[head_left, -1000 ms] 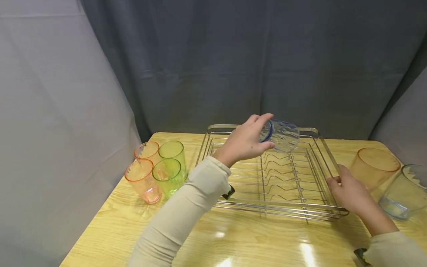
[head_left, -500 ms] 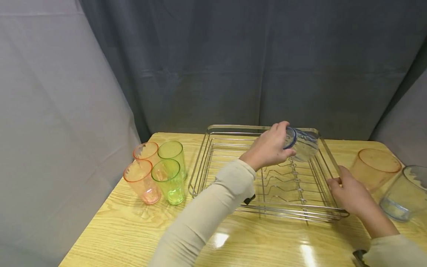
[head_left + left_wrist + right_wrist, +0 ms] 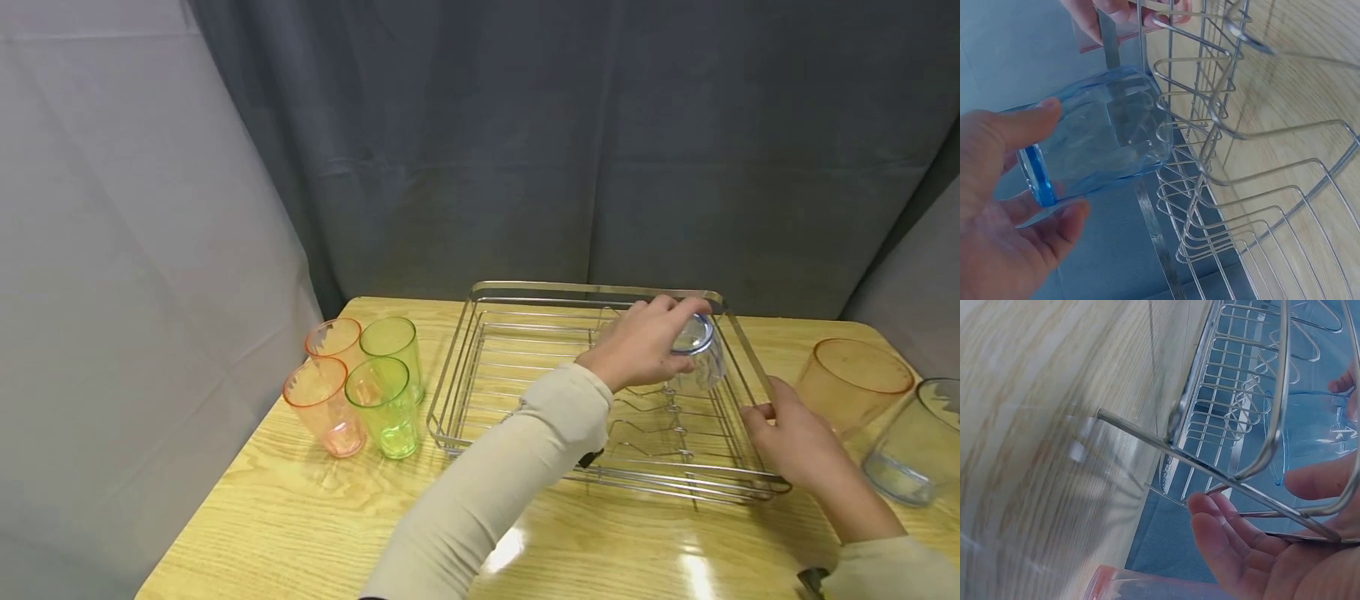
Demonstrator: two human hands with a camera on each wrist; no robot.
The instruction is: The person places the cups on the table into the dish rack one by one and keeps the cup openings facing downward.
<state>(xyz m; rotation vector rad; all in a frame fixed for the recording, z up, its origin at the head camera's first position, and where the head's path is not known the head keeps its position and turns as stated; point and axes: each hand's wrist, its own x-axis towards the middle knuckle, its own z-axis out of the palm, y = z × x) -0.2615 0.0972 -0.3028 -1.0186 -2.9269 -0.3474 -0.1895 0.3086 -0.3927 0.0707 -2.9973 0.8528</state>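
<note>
In the head view my left hand [image 3: 648,343] grips a clear blue-tinted tumbler [image 3: 701,360] around its base end. The tumbler is bottom up, mouth down, over the back right part of a wire dish rack [image 3: 558,287]. The left wrist view has the thumb and curled fingers around the thick blue base of the tumbler [image 3: 1097,134], its mouth end against or very near the rack's wires; contact is unclear. My right hand [image 3: 791,437] holds the rack's right side. In the right wrist view, the thumb and fingers of the right hand [image 3: 1272,562] are around the rack's frame.
Two orange tumblers [image 3: 318,387] and two green tumblers [image 3: 386,400] stand upright left of the rack. An orange tumbler [image 3: 855,387] and a bluish clear tumbler [image 3: 911,450] stand at the right. A dark curtain [image 3: 480,167] hangs behind the wooden table [image 3: 300,533].
My left hand has moved right and downward with the tumbler, which has turned from lying nearly sideways to mouth down. The right hand stays on the rack's side.
</note>
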